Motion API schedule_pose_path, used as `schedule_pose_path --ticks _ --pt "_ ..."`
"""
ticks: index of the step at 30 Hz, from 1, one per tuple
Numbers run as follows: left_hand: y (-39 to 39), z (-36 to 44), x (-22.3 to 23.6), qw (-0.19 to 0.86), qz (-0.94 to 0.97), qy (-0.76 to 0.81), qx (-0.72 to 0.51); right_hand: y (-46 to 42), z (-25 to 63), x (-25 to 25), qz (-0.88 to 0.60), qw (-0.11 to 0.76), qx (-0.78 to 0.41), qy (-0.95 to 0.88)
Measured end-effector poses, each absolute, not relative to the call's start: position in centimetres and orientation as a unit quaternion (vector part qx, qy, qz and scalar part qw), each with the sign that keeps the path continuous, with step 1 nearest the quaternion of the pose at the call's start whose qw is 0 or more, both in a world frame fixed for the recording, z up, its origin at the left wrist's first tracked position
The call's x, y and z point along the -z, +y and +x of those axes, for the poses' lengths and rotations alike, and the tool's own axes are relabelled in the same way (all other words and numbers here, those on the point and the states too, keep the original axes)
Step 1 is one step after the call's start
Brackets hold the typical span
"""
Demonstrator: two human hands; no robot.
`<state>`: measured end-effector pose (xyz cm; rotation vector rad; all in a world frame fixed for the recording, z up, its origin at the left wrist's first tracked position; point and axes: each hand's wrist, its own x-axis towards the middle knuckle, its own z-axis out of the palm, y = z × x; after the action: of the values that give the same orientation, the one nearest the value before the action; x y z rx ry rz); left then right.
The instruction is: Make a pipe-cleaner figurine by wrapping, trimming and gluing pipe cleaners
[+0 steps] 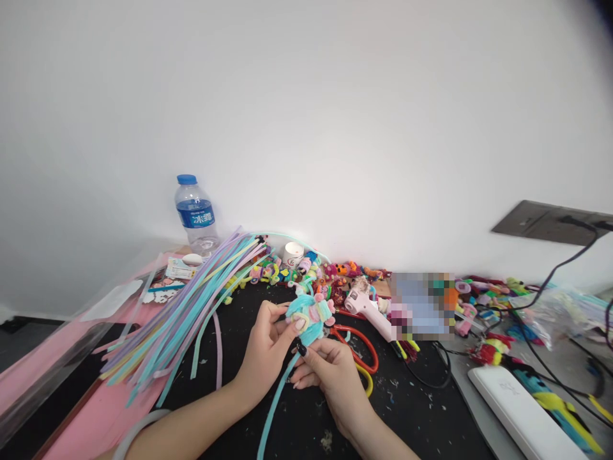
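Between my two hands is a small fuzzy pipe-cleaner figure (313,313) in light blue, with bits of pink and yellow. My left hand (272,342) pinches it from the left, thumb on its front. My right hand (328,370) is closed at its lower edge, where a long light-blue pipe cleaner (274,406) hangs down towards me. The fingertips hide the spot where strip and figure meet. Just right of the figure lie red-handled scissors (366,348), partly behind my right hand. A pink glue gun (368,310) rests beyond them.
A thick bundle of pastel pipe cleaners (191,319) lies at left, near a water bottle (195,214). Colourful finished figures and a paper cup (292,254) line the wall. At right are a white power bank-like box (522,409), black cables (541,287) and a wall socket (541,220).
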<state>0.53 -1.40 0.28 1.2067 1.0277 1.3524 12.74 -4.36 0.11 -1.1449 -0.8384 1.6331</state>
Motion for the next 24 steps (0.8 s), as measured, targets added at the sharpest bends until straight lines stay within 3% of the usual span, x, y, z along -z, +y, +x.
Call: schedule_pose_path --ticks 24 --pt "-1.33 0.58 -0.41 0.498 0.505 0.437 -0.554 -4.4 12.6 -0.45 -0.491 0.459 -0.658 -0.34"
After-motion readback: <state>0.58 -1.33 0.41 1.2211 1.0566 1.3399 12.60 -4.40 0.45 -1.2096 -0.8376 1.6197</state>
